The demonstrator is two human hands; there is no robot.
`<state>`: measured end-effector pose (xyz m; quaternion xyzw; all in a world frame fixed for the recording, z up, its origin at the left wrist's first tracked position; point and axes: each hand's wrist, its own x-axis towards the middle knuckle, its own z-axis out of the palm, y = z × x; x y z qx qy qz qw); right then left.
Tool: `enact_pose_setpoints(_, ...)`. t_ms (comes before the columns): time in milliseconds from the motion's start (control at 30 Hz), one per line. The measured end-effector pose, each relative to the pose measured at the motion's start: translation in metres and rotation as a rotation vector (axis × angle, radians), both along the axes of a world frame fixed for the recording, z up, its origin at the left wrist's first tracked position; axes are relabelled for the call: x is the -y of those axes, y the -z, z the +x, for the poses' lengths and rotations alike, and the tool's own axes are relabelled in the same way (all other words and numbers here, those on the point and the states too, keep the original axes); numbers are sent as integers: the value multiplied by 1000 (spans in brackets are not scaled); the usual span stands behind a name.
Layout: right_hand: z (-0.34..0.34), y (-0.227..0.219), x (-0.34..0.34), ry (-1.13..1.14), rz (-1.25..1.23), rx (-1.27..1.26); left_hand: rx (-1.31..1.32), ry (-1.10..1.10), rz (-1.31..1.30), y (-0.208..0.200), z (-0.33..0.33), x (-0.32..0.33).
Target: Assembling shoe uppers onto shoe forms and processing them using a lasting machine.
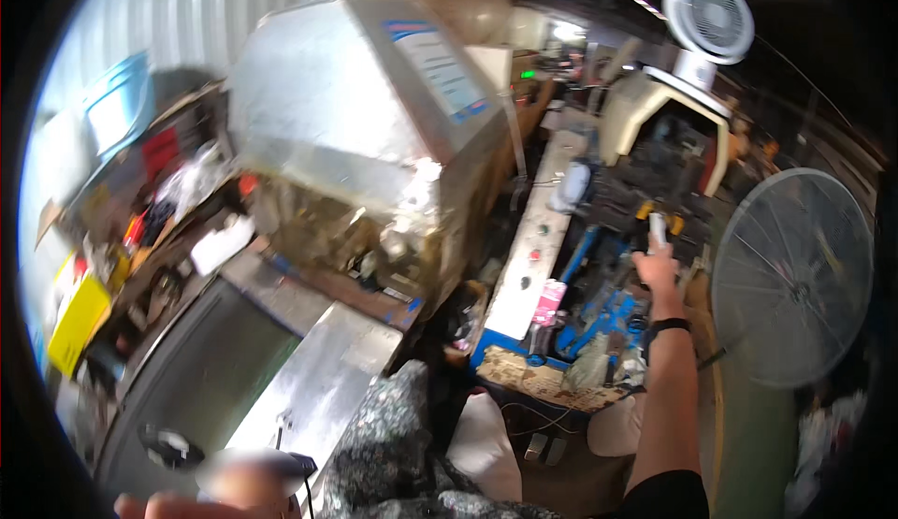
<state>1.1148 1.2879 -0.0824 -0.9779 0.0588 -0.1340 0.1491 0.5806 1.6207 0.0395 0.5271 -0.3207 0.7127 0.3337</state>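
Note:
My right arm, with a dark band at the wrist, reaches forward over a machine bed full of blue and dark metal parts. The fingers of my right hand [657, 268] are closed around a small white object [659, 230], whose kind is blurred. Yellow pieces [645, 209] lie close to it. At the lower left edge shows part of my left hand [173, 506], smeared, so its grip is unclear. Beside it is a blurred rounded shape [253, 475] with a dark end and a black cord. Below my right hand lie blue metal parts [613, 318].
A large metal hood [327, 89] stands at the far left of centre. To the right is a round fan guard [795, 276]; a white fan [716, 19] stands behind. A long pale panel [528, 281] flanks the machine bed. A metal-topped surface [327, 369] lies near left.

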Motion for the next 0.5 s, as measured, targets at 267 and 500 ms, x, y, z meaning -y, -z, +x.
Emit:
enact_pose_setpoints(267, 40, 7, 19, -200, -319, 304, -1530, -1227, 187, 201, -97, -167)
enact_pose_setpoints(500, -134, 148, -45, -1075, -250, 594, -1607, -1747, -1259, 364, -325, -304)
